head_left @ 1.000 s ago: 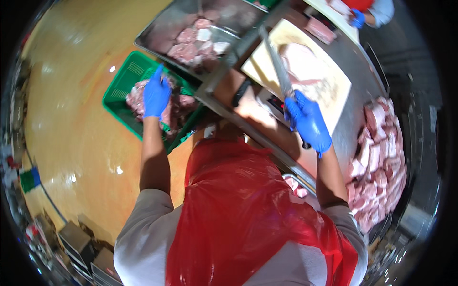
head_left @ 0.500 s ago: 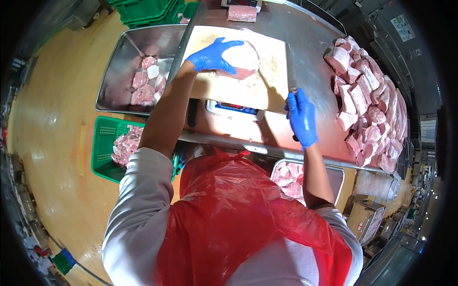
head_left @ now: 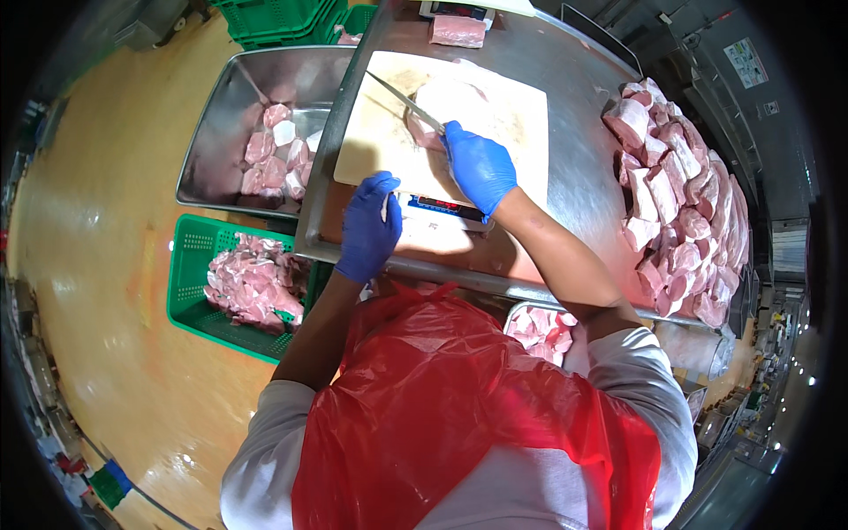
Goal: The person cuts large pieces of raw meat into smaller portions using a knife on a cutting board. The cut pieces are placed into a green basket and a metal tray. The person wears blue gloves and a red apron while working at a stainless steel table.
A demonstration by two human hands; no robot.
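Note:
Across the white cutting board [head_left: 521, 132] lies a long knife [head_left: 396, 93], its handle gripped by my blue-gloved right hand [head_left: 477, 163]. The blade rests on or just over a pale slab of meat [head_left: 455, 102] in the board's upper middle. My left hand [head_left: 371, 230], also gloved in blue, has curled fingers at the board's lower-left corner; whether they hold the edge or something small is unclear. Under the board's front edge, a white scale [head_left: 437, 221] shows its display, partly behind my wrists.
Meat pieces [head_left: 671, 203] are piled on the steel table [head_left: 583, 97]'s right. Another meat block [head_left: 457, 32] lies at the back. Left are a steel tub [head_left: 216, 115] with meat, a green crate [head_left: 181, 274] of scraps and stacked green crates [head_left: 265, 22]. A tray of meat [head_left: 539, 327] sits below the front edge.
My left hand has left the meat and moved down to the board's lower-left corner. My right hand has swung the knife leftward from the board's right side onto the slab.

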